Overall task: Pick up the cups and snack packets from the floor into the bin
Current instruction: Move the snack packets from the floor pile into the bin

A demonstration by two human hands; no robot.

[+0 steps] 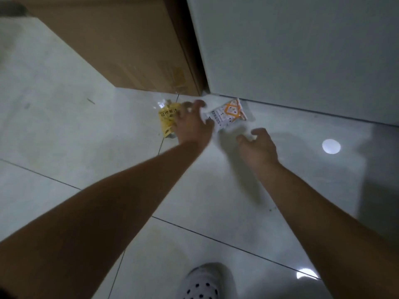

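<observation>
Though blurred, packet (166, 120) under left hand (192, 124)

The yellow packet (167, 120) carries dark lettering; the white packet (228, 114) bears an orange lattice pattern. The floor (64, 147) is pale, glossy grey-white tile crossed by thin dark lines. The cardboard box (129, 39) is plain brown, and the slipper (203, 281) is white with black dots.

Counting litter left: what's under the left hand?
The yellow packet runs under the left hand, the white packet too at its corner. Anything else beneath is hidden.
</observation>
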